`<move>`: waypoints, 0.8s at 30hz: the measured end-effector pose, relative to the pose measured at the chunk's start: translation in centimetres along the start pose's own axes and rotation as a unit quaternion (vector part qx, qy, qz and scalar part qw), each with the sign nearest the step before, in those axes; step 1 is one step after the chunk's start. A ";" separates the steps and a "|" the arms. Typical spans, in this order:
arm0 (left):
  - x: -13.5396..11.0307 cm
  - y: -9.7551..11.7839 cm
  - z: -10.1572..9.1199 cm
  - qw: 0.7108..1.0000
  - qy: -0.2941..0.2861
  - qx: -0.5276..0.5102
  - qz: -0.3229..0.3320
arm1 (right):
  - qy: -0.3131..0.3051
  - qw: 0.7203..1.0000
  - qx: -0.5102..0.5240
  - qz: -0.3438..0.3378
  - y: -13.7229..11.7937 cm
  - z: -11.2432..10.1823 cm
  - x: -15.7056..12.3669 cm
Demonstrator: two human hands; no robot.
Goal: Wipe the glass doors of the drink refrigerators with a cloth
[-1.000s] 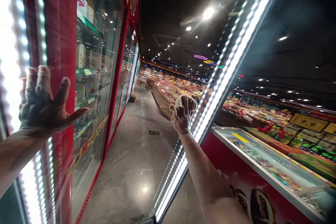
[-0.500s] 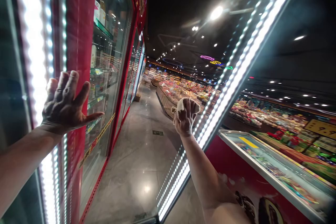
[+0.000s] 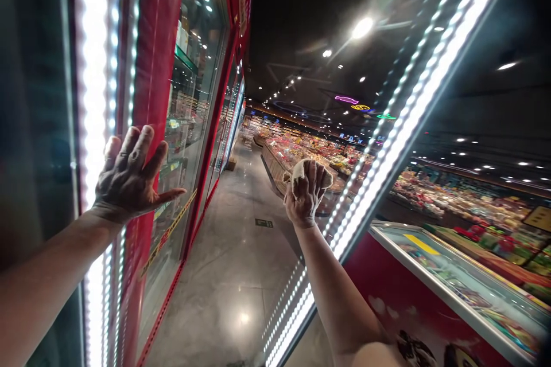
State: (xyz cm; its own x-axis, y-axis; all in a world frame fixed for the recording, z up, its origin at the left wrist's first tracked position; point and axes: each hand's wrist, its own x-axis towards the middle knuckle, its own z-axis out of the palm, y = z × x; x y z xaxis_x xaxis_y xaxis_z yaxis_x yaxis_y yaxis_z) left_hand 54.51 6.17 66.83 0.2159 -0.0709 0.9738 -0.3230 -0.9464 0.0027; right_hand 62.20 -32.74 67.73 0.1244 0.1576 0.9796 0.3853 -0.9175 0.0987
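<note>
My left hand (image 3: 131,178) is spread flat, fingers apart, against the red frame (image 3: 160,63) of a glass-fronted cabinet, beside a bright LED strip (image 3: 93,69). Stretched out ahead, my right hand (image 3: 306,198) presses a pale cloth (image 3: 300,175) to the glass of an opened door edged with LED lights (image 3: 413,109). The cloth shows around and above the fingers; part of it is covered by the hand. Through the door glass the store behind is visible.
Further cabinet doors (image 3: 210,137) run along the left side of the aisle floor (image 3: 224,258). A chest freezer (image 3: 413,241) with a red side stands at the right, close to the door. Produce displays (image 3: 288,166) lie beyond.
The whole view has shifted, so the cabinet, door and freezer appear farther right. My left hand stays on the frame; my right hand still holds the cloth on the glass.
</note>
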 end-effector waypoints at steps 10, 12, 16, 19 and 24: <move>-0.1 -0.5 0.1 0.986 0.031 0.126 0.109 | -0.029 0.998 0.000 -0.064 -2.4 0.3 -0.3; -0.1 -0.5 0.1 0.985 0.037 0.128 0.113 | -0.008 1.000 0.000 -0.030 -3.0 0.3 0.4; 0.0 -0.5 0.1 0.981 0.041 0.139 0.125 | 0.012 1.000 0.009 0.004 -5.8 0.8 0.8; 0.0 -0.6 0.1 0.982 0.033 0.141 0.119 | -0.035 0.998 0.012 -0.052 -7.0 1.0 -0.4; -0.3 -0.7 0.0 0.987 -0.001 0.127 0.095 | -0.040 0.996 0.030 -0.079 -6.9 1.0 -0.6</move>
State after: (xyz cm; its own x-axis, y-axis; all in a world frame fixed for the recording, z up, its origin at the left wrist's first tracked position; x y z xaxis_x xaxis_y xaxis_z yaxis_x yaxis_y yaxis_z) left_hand 54.69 6.84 66.56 0.1755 -0.2560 0.9506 -0.1172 -0.9642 -0.2380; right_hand 60.37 -26.17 66.32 0.1299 0.3298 0.9351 0.4604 -0.8553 0.2377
